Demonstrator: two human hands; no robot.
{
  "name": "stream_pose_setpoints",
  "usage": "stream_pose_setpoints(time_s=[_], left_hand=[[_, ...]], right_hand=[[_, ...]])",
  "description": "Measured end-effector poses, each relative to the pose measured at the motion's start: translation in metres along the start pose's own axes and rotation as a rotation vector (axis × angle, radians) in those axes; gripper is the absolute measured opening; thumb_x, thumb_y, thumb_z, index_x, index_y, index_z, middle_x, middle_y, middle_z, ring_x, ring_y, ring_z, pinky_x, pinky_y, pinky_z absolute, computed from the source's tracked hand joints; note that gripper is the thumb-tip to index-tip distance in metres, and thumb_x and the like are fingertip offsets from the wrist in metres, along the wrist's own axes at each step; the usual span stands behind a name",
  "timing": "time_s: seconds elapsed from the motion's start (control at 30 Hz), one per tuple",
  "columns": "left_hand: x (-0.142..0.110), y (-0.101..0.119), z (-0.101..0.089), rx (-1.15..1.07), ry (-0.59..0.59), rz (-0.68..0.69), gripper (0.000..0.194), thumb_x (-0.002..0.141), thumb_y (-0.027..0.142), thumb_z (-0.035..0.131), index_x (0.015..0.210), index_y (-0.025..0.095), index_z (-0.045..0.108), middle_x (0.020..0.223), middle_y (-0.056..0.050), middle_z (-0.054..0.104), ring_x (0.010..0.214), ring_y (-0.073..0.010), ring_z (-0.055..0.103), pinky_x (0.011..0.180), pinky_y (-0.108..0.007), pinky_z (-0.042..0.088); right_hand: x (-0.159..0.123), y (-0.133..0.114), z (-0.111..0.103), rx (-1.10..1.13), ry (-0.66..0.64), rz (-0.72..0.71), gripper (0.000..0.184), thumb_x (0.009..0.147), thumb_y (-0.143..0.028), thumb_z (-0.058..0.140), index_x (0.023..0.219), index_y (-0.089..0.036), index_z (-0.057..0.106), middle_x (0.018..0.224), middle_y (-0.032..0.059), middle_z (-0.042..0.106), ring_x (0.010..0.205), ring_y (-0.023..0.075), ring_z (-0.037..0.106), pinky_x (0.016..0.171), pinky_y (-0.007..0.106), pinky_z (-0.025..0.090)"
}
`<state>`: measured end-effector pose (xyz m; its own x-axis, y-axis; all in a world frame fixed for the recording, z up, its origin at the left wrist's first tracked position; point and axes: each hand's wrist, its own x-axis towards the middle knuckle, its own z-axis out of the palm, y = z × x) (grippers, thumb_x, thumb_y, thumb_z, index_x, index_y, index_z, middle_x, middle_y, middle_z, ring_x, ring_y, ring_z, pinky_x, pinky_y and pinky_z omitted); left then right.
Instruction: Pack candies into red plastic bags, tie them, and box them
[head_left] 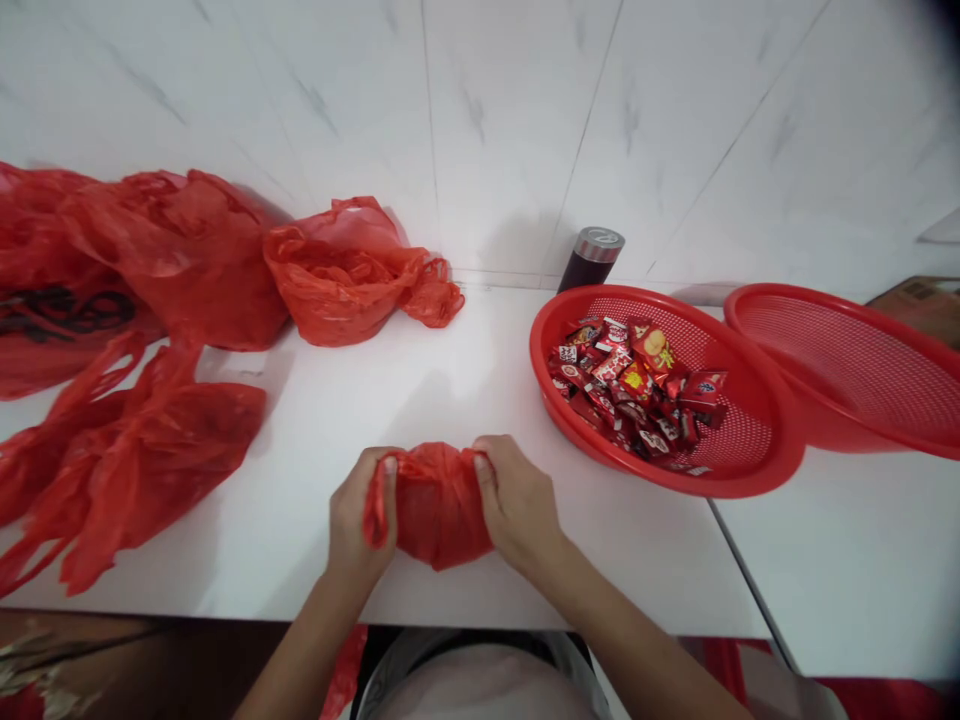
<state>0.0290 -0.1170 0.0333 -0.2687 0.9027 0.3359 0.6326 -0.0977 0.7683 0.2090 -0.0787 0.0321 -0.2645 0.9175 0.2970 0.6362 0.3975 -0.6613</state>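
Near the front edge of the white table, a red plastic bag point(439, 510) is gathered into a compact bundle between my two hands. My left hand point(360, 515) grips its left side, with the thumb on top and a loop of red plastic by the fingers. On the right side, my right hand point(517, 497) pinches the bag with its thumb pressed along the edge. What lies inside the bag is hidden. To the right stands a red perforated basket point(757, 420) with several red-wrapped snack packets point(637, 385) in it.
Several filled red bags point(202, 250) crowd the left side, and an open red bag point(337, 290) stands by the tiled wall. A dark bottle point(589, 258) with a silver lid is behind the basket. A second red basket point(847, 350) sits far right, near a cardboard box point(922, 305).
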Motion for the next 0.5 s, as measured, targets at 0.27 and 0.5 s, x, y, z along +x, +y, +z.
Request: stream_pose_setpoints(time_s=[0.27,0.5], left_hand=[[0.014,-0.025,0.002,0.107,-0.135,-0.019,0.022,0.096,0.033,0.04,0.087,0.022,0.057,0.07,0.002,0.059,0.06,-0.0127,0.054,0.062,-0.024,0.042],[0.036,-0.026,0.009,0.315,-0.267,-0.11,0.03,0.096,0.042,0.037,0.082,0.025,0.058,0.059,0.003,0.056,0.054,-0.0154,0.05,0.056,-0.026,0.035]], right_hand=[[0.012,0.027,0.0,-0.236,-0.118,0.124,0.031,0.101,-0.031,0.028,0.113,-0.023,0.056,0.066,-0.0011,0.064,0.059,0.0172,0.06,0.058,0.026,0.032],[0.024,0.046,0.006,-0.34,-0.133,0.201,0.03,0.102,-0.032,0.027,0.111,-0.023,0.055,0.067,-0.0005,0.064,0.056,0.016,0.055,0.055,0.026,0.021]])
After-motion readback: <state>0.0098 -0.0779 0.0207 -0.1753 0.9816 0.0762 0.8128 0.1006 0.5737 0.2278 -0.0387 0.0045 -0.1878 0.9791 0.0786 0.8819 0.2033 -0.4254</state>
